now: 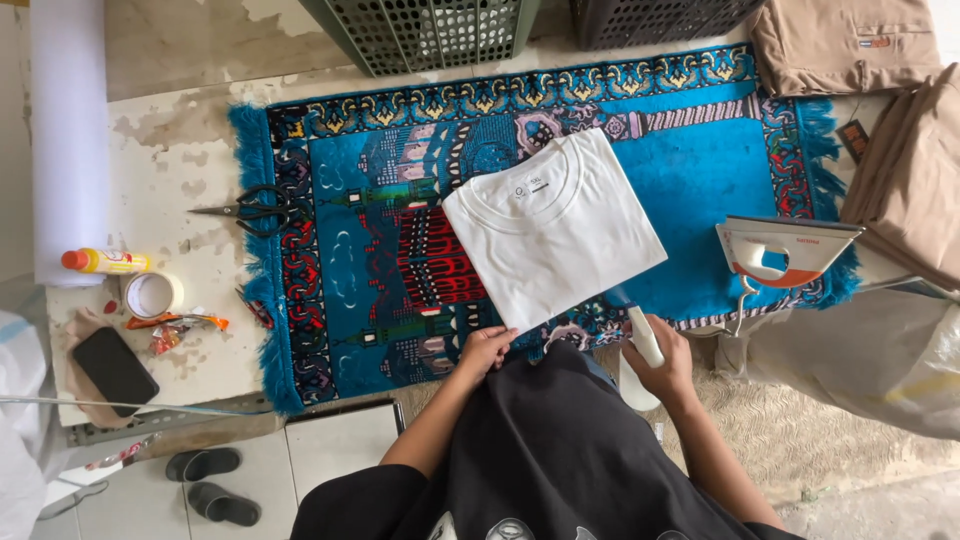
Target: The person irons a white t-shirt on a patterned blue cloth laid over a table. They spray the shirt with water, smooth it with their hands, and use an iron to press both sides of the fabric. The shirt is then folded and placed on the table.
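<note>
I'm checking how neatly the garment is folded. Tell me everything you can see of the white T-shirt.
The white T-shirt is folded into a rough rectangle, lying flat and turned at an angle on the blue patterned rug. It looks like plain soft knit cloth with a ribbed round neckline facing up and a small label inside the collar. The surface is smooth, with few creases. The left hand touches its near corner; the right hand holds a white object just off its near edge.

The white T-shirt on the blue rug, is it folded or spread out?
Folded: the white T-shirt forms a compact rectangle, collar up, no sleeves showing, on the blue rug.
</note>
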